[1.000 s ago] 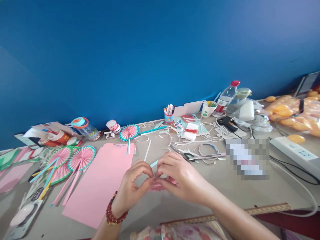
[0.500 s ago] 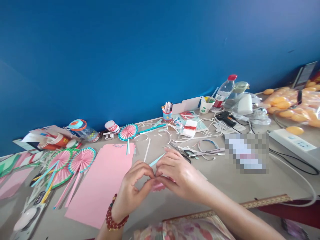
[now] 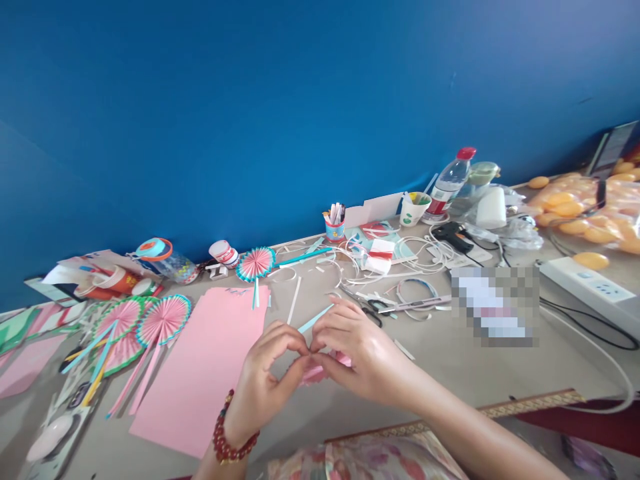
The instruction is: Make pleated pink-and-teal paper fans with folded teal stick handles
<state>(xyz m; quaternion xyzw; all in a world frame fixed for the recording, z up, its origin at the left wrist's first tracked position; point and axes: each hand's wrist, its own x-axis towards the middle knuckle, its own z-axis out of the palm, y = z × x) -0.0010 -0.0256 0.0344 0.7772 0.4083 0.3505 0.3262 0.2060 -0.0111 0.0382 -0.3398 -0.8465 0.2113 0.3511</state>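
Observation:
My left hand (image 3: 270,377), with a red bead bracelet at the wrist, pinches a pink folded paper (image 3: 314,375) between thumb and forefinger. From the other side my right hand (image 3: 357,343) pinches the same paper, its fingertips meeting those of the left. Much of the paper is hidden behind my fingers; its lower edge looks zigzagged. A light blue paper strip (image 3: 315,320) shows just beyond the fingers, partly covered by my right hand. To the left lies a large pink paper sheet (image 3: 200,367) on the table.
Pink pleated paper fans (image 3: 164,320) lie at the left, another fan (image 3: 256,265) farther back. Scissors (image 3: 373,312) rest beyond my right hand. Toward the right are a black glue gun (image 3: 453,237), a plastic bottle (image 3: 447,187) and a power strip (image 3: 590,283). A blue wall (image 3: 300,120) stands behind.
Both hands keep their pinch in nearly the same place. A little more of the pink paper shows beneath my right hand.

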